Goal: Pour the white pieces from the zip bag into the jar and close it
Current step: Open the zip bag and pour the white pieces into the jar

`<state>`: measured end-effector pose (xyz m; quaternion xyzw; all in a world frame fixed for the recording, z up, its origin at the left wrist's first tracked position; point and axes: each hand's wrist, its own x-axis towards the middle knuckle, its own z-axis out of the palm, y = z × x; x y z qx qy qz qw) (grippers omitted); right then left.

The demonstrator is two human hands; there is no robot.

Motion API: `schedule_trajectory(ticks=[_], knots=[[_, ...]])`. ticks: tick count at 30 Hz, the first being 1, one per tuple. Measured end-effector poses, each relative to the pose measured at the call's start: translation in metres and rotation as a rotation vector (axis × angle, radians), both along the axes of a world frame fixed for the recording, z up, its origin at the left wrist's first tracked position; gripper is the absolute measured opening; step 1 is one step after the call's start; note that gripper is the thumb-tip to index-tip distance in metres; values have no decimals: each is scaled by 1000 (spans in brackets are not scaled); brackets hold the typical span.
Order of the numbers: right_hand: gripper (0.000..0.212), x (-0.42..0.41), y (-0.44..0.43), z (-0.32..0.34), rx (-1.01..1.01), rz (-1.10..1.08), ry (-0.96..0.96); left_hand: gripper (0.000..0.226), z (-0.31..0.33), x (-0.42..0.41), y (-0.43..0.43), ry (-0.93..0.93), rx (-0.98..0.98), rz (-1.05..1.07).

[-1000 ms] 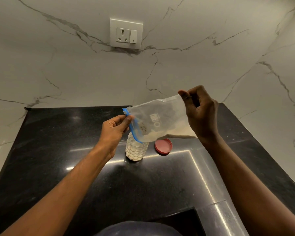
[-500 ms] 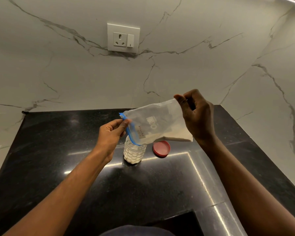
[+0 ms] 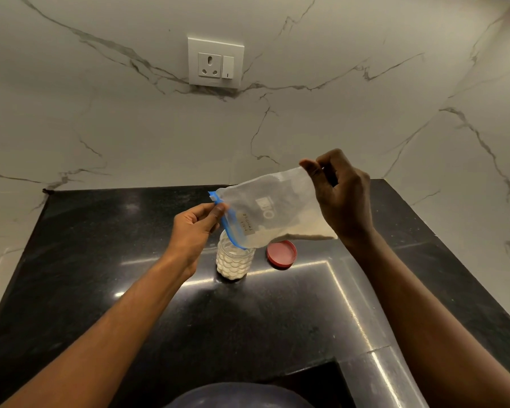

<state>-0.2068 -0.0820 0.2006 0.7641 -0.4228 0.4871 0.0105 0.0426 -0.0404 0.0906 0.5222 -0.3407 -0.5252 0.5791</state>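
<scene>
The zip bag (image 3: 265, 213) hangs in the air above the bench (image 3: 100, 260), tipped so its blue zip edge (image 3: 227, 222) points down into the mouth of the jar (image 3: 235, 259). It is thin, floppy plastic, nearly see-through, and looks almost empty now, so it should weigh next to nothing and fold or flap at the slightest tug. A pale residue sits along the lower fold; whether any white pieces are left inside, I cannot tell.

The right hand (image 3: 340, 198) pinches the bag's closed bottom corner, lifted high; the left hand (image 3: 196, 228) pinches the zip edge between thumb and fingertips, steering the opening. That looks like the right way to take it: one grip at each end, since anywhere in the middle the film would just crumple. The slick plastic calls for a firm pinch.

The jar stands upright on the bench right under the bag's mouth, clear and ribbed, filled most of the way with white pieces (image 3: 233, 265). It looks light and easy to knock, so a steadying hand would help when capping. The red lid (image 3: 281, 253) lies flat on the bench just beside the jar, to its right, not yet on. Behind, a wall socket (image 3: 215, 62) sits on the marble wall (image 3: 100, 113).
</scene>
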Motion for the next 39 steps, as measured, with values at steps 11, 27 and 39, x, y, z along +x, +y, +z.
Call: schedule_trajectory(ticks=[11,27,39], knots=[[30,-1,-2,0,-5,-4,-18,27,3,-2,-2,28,-4,-13],[34,6,-3,3,-14,42,23,26,-7,3,-5,19,-1,6],[33,4,-2,8,34,46,63,28,-5,0,-7,41,0,23]])
